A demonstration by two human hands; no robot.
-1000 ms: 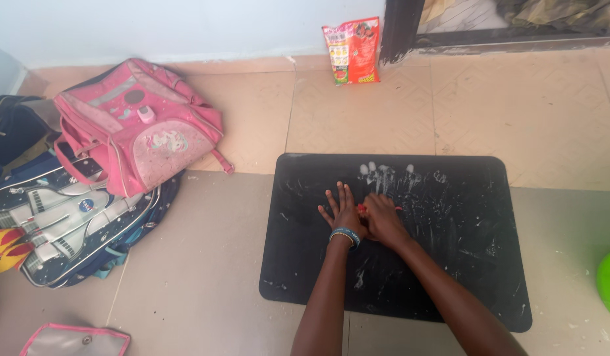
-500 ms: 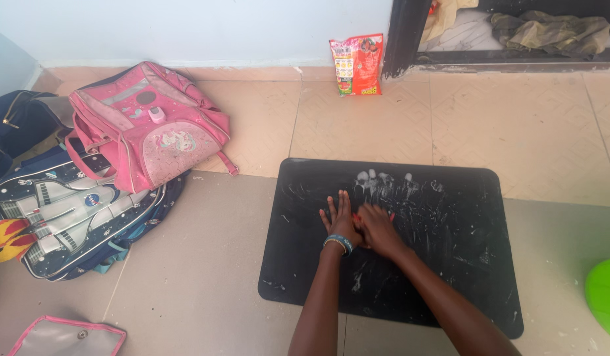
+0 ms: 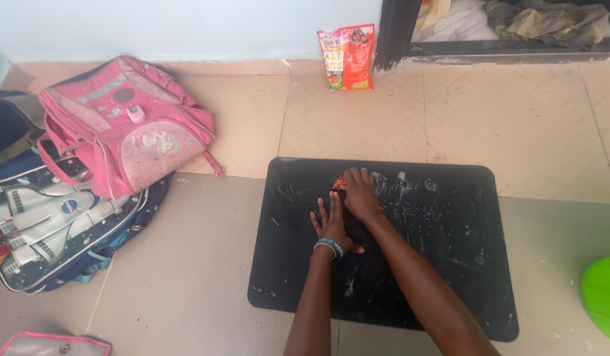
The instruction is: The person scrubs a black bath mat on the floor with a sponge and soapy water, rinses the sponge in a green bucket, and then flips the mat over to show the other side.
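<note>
A black mat (image 3: 443, 264) smeared with white streaks lies flat on the tiled floor. My left hand (image 3: 331, 221) rests palm down on it with fingers spread; a beaded band circles that wrist. Just ahead, my right hand (image 3: 359, 193) presses a small red scrubbing thing (image 3: 340, 181) against the mat near its far edge. Most of the red thing is hidden under my fingers.
A pink school bag (image 3: 123, 135) leans on a dark rocket-print bag (image 3: 51, 227) at the left. A red packet (image 3: 346, 56) stands against the wall. A green round object (image 3: 603, 290) sits at the right edge, a pink-trimmed pouch (image 3: 51, 344) at bottom left.
My right hand has slid the red thing forward and left across the mat, wiping away some white marks. My left hand stayed flat, and the view shifted slightly.
</note>
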